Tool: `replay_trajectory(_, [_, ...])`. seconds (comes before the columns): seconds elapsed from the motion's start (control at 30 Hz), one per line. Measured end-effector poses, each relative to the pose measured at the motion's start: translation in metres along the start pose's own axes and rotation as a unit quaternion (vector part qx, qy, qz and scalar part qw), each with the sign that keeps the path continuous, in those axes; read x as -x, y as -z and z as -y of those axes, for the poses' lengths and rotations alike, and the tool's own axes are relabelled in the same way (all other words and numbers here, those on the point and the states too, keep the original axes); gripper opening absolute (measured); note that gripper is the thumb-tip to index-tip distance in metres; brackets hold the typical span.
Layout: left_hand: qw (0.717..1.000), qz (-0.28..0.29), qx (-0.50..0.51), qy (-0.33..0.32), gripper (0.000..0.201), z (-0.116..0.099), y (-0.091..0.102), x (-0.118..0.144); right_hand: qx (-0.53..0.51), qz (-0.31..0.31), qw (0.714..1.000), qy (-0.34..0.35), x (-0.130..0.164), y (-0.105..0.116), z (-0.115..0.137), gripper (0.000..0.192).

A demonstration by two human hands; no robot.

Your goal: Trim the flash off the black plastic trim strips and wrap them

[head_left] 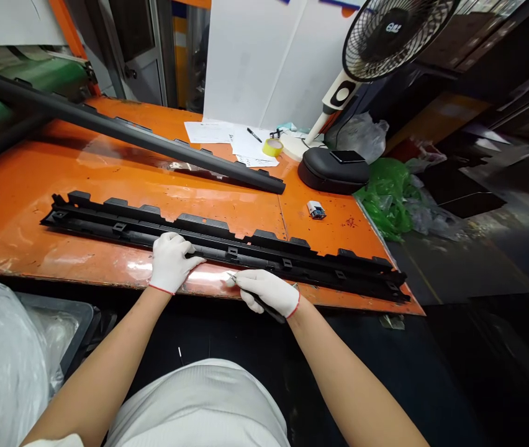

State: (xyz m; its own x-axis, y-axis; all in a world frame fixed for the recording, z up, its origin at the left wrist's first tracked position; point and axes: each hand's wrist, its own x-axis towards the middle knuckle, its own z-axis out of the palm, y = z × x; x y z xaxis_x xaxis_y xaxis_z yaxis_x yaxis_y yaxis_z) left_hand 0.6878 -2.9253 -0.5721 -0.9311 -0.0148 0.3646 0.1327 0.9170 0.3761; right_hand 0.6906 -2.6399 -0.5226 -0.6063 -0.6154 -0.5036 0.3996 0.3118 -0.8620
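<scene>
The right hand [269, 292] keeps a closed grip on a slim dark tool [264, 305], tip at the near edge of the black trim strip [227, 245]. The left hand [170, 262] presses flat on this strip, fingers loosely curled. Its long axis runs from ten to four o'clock across the orange worktop [82, 180]. A second strip [125, 130] lies beyond, toward eleven o'clock: two strips, one tool.

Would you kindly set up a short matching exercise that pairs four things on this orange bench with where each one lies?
Things:
1. left hand
2. right hand
3. tape roll
4. second black strip

Places:
A. on the papers near the fan base
B. lying diagonally across the far side of the bench
C. pressing on the near black trim
D. gripping a thin tool at the trim's front edge

Pairs: 1-C, 2-D, 3-A, 4-B
</scene>
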Motion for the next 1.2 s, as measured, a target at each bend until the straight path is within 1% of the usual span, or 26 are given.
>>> replay_trajectory(0.07, [1.000, -0.003, -0.002, 0.003, 0.030, 0.000, 0.000, 0.000, 0.030, -0.083, 0.996, 0.021, 0.004, -0.004, -0.007, 0.054])
replay_trajectory(0.13, [1.000, -0.005, -0.004, 0.004, 0.030, 0.000, -0.001, 0.001, 0.084, -0.157, 0.983, 0.050, 0.008, -0.007, -0.013, 0.052])
replay_trajectory(0.17, [1.000, -0.006, -0.005, 0.005, 0.030, 0.000, -0.001, 0.001, 0.128, -0.190, 0.971, 0.073, 0.009, -0.008, -0.016, 0.049])
replay_trajectory(0.23, [1.000, -0.005, -0.006, 0.005, 0.030, 0.000, -0.002, 0.001, 0.240, -0.240, 0.932, 0.125, 0.009, -0.008, -0.022, 0.047])
replay_trajectory(0.3, [1.000, -0.001, -0.006, 0.005, 0.030, 0.000, -0.003, 0.001, 0.358, -0.268, 0.880, 0.158, 0.007, -0.009, -0.026, 0.048])
replay_trajectory(0.4, [1.000, 0.000, -0.006, 0.008, 0.030, -0.001, -0.003, 0.001, 0.490, -0.287, 0.807, 0.162, -0.001, -0.010, -0.030, 0.046])
replay_trajectory(0.47, [1.000, 0.002, -0.006, 0.010, 0.030, -0.001, -0.002, 0.001, 0.539, -0.294, 0.775, 0.148, -0.006, -0.012, -0.029, 0.043])
replay_trajectory(0.53, [1.000, 0.007, -0.002, 0.011, 0.030, 0.000, -0.002, 0.001, 0.568, -0.296, 0.757, 0.130, -0.008, -0.014, -0.027, 0.043])
replay_trajectory(0.6, [1.000, 0.011, 0.003, 0.010, 0.030, 0.001, -0.002, 0.001, 0.585, -0.295, 0.748, 0.111, -0.008, -0.016, -0.023, 0.042])
replay_trajectory(0.67, [1.000, 0.014, 0.007, 0.009, 0.029, 0.002, -0.003, 0.001, 0.592, -0.294, 0.744, 0.095, -0.007, -0.018, -0.019, 0.043])
replay_trajectory(0.87, [1.000, 0.011, 0.009, 0.004, 0.028, 0.005, -0.005, 0.001, 0.584, -0.284, 0.759, 0.047, -0.009, -0.022, -0.007, 0.043])
replay_trajectory(1.0, [1.000, 0.010, 0.005, 0.004, 0.029, 0.005, -0.005, 0.000, 0.593, -0.276, 0.756, 0.020, -0.010, -0.022, 0.002, 0.044])
replay_trajectory(1.2, [1.000, 0.014, 0.007, 0.001, 0.030, 0.005, -0.005, 0.000, 0.581, -0.274, 0.766, 0.020, -0.009, -0.021, 0.009, 0.042])
